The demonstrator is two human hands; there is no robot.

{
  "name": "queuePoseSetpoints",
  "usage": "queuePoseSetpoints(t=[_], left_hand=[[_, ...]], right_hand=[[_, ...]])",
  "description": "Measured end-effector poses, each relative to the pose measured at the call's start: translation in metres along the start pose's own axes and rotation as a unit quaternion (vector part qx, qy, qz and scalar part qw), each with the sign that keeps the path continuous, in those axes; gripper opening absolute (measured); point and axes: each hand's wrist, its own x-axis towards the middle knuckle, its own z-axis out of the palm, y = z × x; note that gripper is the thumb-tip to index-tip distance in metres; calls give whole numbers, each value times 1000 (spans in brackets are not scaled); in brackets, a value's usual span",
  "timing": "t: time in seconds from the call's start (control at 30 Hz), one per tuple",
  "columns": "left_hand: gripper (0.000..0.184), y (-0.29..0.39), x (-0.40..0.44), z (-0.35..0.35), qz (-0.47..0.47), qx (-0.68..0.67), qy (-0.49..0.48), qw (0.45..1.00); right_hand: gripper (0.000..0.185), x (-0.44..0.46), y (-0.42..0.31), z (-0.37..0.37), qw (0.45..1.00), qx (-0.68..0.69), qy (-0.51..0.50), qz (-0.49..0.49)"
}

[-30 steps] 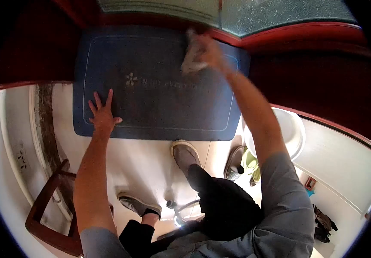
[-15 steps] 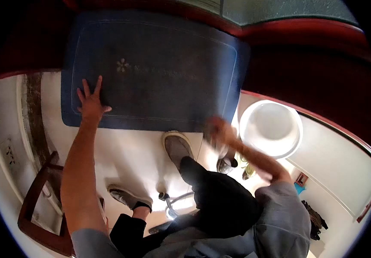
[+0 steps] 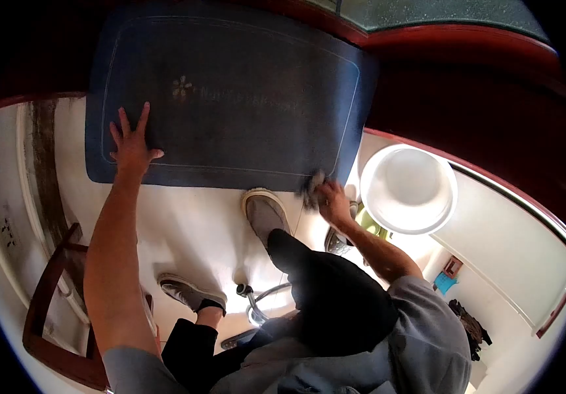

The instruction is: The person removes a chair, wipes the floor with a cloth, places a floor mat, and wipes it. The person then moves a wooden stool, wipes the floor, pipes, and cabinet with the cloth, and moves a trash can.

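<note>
A large dark blue-grey mat [image 3: 230,125] with a thin light border line, a small flower emblem and faint lettering lies in front of me, its near edge hanging past the dark red surface. My left hand [image 3: 133,148] rests flat on its near left part, fingers spread. At the near right corner, my right hand [image 3: 335,200] has its fingers closed around a crumpled grey cloth [image 3: 313,189], which touches or overlaps the mat's edge. The cloth is slightly blurred, and the fingers partly cover it.
A white bucket [image 3: 409,189] stands right of my right hand, with shoes [image 3: 337,243] beside it. A dark red wooden chair [image 3: 56,315] is at the lower left. My own shoe [image 3: 264,209] is just below the mat. A chair base with casters [image 3: 257,305] sits between my legs.
My right hand, blurred before, now shows more clearly at the mat's near right corner with the cloth. The whole view has shifted slightly; my left hand stays spread on the mat.
</note>
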Motion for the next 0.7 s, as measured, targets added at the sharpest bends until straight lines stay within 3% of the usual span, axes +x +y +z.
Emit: queuePoseSetpoints(t=[0.03, 0.13, 0.2, 0.23, 0.27, 0.33, 0.4, 0.43, 0.53, 0.57, 0.63, 0.7], left_hand=[[122, 1, 2, 0, 6, -6, 10, 1000], [122, 3, -2, -4, 11, -9, 5, 1000], [122, 4, 2, -1, 8, 8, 5, 1000], [122, 4, 5, 0, -1, 24, 10, 1000], [122, 3, 4, -1, 1, 24, 8, 1000], [121, 2, 1, -2, 12, 0, 8, 1000], [120, 3, 2, -6, 8, 3, 3, 1000], [119, 3, 1, -6, 1, 5, -2, 1000], [119, 2, -1, -5, 11, -4, 12, 1000], [119, 1, 0, -5, 11, -2, 10, 1000], [120, 2, -1, -5, 6, -16, 8, 1000], [121, 5, 3, -4, 6, -9, 13, 1000]], right_hand=[[40, -17, 4, -3, 988, 71, -108, 82], [44, 23, 13, -33, 989, 106, -4, 104], [41, 98, -31, -110, 990, 81, 113, -12], [46, 143, -19, -127, 970, 62, 194, -134], [51, 182, -16, -144, 973, 60, 194, -106], [49, 244, -3, -157, 953, -56, 250, -162], [57, 235, 30, -117, 980, -95, 160, -74], [61, 202, 38, -87, 959, -99, 237, -122], [54, 62, 51, -2, 978, -89, 187, -23], [39, 19, 36, 1, 993, -36, 74, 87], [27, -28, 41, 0, 991, 25, -35, 129], [30, -6, 37, -20, 990, 46, 2, 130]])
